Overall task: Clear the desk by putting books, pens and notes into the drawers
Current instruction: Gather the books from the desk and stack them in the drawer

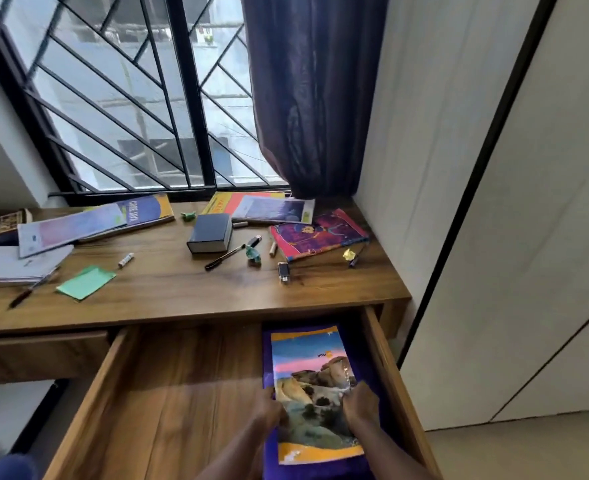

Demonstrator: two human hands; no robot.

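A notebook with a landscape cover lies on a purple book at the right side of the open wooden drawer. My left hand grips the notebook's left edge and my right hand grips its right edge. On the desk above lie a thick black book, a pink and purple book, notebooks at the back, a black pen, a green note and more books at the left.
Small items are scattered on the desk: a marker, a USB stick, crumpled paper bits, a pen at the left. A barred window and a dark curtain stand behind. A white wardrobe is at the right.
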